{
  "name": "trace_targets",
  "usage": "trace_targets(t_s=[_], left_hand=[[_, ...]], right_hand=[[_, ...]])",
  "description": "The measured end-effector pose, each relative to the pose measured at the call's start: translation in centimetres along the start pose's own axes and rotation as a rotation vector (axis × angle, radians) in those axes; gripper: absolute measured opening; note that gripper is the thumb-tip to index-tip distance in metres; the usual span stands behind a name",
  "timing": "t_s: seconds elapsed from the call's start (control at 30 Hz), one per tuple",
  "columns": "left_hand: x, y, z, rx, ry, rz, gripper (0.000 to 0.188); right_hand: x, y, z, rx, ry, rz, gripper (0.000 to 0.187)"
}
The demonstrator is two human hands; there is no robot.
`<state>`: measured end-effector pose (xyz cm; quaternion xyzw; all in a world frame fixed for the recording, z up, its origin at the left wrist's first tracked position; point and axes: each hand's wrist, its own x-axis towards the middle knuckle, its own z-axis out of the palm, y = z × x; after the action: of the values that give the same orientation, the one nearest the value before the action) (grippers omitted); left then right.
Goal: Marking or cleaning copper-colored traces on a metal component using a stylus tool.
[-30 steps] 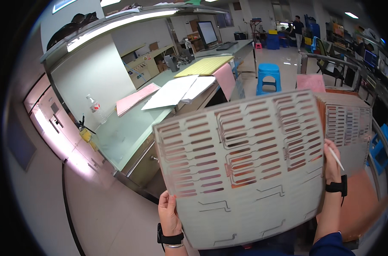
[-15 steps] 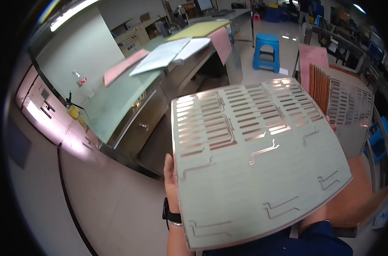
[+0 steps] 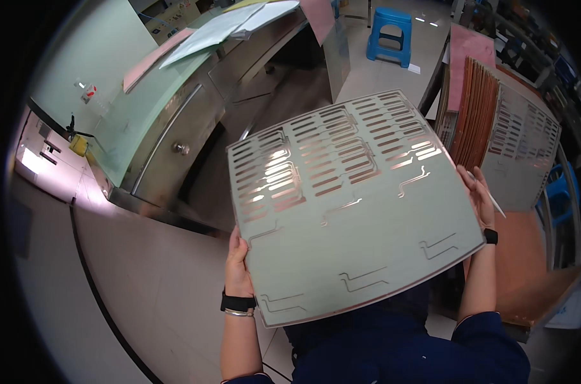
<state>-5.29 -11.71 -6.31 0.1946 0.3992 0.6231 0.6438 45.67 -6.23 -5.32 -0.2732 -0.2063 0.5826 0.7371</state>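
Note:
A large pale-green circuit board panel (image 3: 361,249) with copper-coloured slots and traces is held up in front of me, its far edge tilted up. My left hand (image 3: 238,265) grips its left edge; the fingers go behind the panel and are partly hidden. On the opposite edge my right hand (image 3: 479,201) is closed round the side. A thin white pointed stick (image 3: 495,203), perhaps a pen, pokes out from between the right hand's fingers. To the right stands a stack of similar panels (image 3: 472,115), with a patterned one (image 3: 524,134) facing outward.
At left is a glass-topped metal desk (image 3: 133,144) with white sheets (image 3: 217,32), a pink sheet (image 3: 156,57) and a clear bottle (image 3: 91,96). A blue stool (image 3: 391,37) stands on the far floor. A copper-brown board (image 3: 524,256) lies right of my arm.
The panel has swung left and lower in view, and its glare has shifted. My right hand and the white stick, mostly hidden before, now show. The view has tipped downward.

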Motion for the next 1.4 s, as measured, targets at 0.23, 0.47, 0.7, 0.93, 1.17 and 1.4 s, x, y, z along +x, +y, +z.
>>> trace_targets(t_s=[0.23,0.47,0.7,0.93,1.17,1.4], left_hand=[[0.5,-0.6,-2.3,0.122,0.039,0.041,0.048],[1.2,-1.0,-3.5,0.273,0.017,0.098,0.05],[3.3,-1.3,-4.2,0.988,0.372,0.318,0.027],[3.2,-2.2,-3.2,1.501,0.489,0.425,0.021],[3.1,-2.6,-3.0,1.528,0.522,0.414,0.023],[3.1,-2.4,-2.9,1.534,0.494,0.419,0.024]], right_hand=[[-1.4,1.3,0.2,-0.662,-0.015,0.147,0.031],[-4.2,4.7,2.3,-1.17,-0.238,-0.225,0.039],[-11.9,11.3,7.8,-1.232,-0.605,0.163,0.008],[-12.0,12.8,7.4,-1.294,-0.746,0.118,0.013],[-11.9,13.2,7.5,-1.302,-0.725,0.106,0.014],[-11.9,13.4,7.0,-1.265,-0.755,0.048,0.011]])
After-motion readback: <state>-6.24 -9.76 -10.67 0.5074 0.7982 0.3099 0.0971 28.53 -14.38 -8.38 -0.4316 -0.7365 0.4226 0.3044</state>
